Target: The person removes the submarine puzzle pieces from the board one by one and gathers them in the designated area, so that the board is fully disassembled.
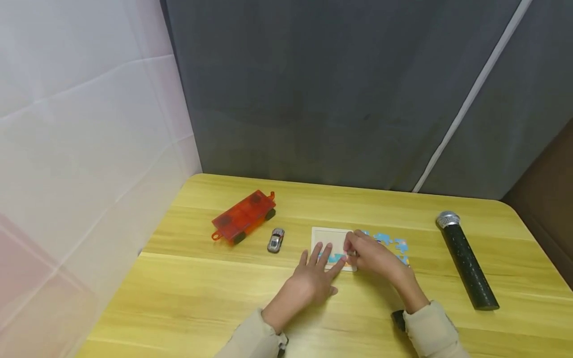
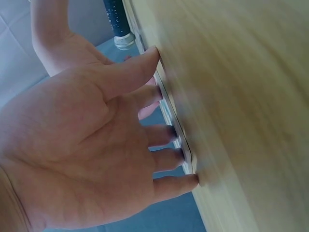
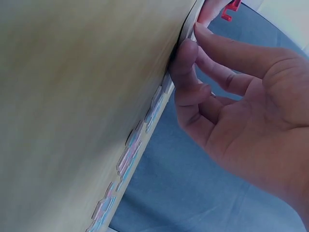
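Note:
A square puzzle board (image 1: 329, 235) with a pale raised frame lies on the table, a strip of blue and orange picture along its near side. Spread over that near part, my left hand (image 1: 312, 282) rests its fingertips on the board. At the board's right side my right hand (image 1: 373, 256) has thumb and forefinger together, pinching a small puzzle piece that the fingers mostly hide. In the right wrist view the thumb (image 3: 241, 55) and curled forefinger meet right at the board's edge. Loose blue puzzle pieces (image 1: 401, 245) lie just beyond and right of this hand.
A small silver toy car (image 1: 275, 240) stands left of the board, and a red see-through toy trailer (image 1: 243, 217) with dark wheels farther left. A black microphone (image 1: 470, 266) with a silver head lies at the right. A grey cloth wall (image 1: 313, 99) closes off the table's back edge.

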